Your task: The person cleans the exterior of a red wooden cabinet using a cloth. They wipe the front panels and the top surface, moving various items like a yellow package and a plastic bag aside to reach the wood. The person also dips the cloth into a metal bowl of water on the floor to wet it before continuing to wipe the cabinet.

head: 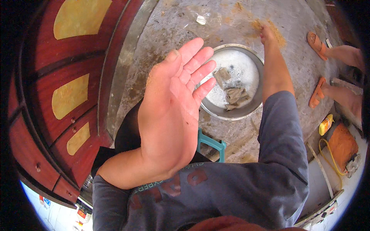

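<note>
My left hand [179, 106] is raised close to the camera, palm in view and fingers apart. Nothing is in it, and its skin looks wet. Behind its fingertips, a round metal basin [257, 104] stands on the floor. White suds [245, 68] fill it, and crumpled grey-brown cloth pieces [237, 96] lie among them. My right hand [267, 34] reaches past the basin to a patch of yellow-brown powder [277, 36] on the floor. Its fingers look curled and blurred, so I cannot make out whether they hold any of it.
A teal plastic stool [212, 141] is partly hidden below my left hand. Dark red cabinets [95, 72] line the left. Another person's feet in orange sandals [316, 46] are at right, near a yellow package [326, 124] and a yellow hose [332, 158]. Clear plastic film [212, 21] lies beyond the basin.
</note>
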Demonstrator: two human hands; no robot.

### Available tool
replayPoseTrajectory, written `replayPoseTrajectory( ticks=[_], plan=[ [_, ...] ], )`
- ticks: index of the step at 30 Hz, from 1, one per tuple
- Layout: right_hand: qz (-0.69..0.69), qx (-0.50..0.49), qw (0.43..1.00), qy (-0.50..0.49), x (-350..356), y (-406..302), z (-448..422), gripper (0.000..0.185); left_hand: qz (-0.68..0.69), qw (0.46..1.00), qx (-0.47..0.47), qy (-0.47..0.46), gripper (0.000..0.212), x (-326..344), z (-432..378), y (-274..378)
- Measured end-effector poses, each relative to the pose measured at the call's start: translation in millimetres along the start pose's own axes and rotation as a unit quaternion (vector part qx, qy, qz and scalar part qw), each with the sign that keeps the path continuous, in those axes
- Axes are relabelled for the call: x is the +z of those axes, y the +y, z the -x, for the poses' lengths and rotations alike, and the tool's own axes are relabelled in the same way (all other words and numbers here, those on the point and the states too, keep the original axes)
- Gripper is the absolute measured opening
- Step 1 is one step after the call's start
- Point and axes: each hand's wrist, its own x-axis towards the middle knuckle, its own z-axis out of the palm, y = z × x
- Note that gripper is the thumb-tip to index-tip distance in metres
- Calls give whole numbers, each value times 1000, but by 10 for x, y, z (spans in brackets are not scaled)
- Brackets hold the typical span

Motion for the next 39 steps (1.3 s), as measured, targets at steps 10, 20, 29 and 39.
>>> replayPoseTrajectory(
  ticks=[10,20,29,39],
  plan=[
    [-186,-56,981,25,51,-307,338,18,6,1000,-10,5,67,6,7,-31],
    [-251,-94,963,-7,-557,-28,473,21,-15,999,38,-2,69,11,33,-96],
    [-273,-168,941,110,-981,-313,1154,20,-9,998,69,-4,63,40,160,-113],
    [285,-219,881,307,-2012,781,1078,24,-30,996,81,-1,61,65,235,-107]
  ],
)
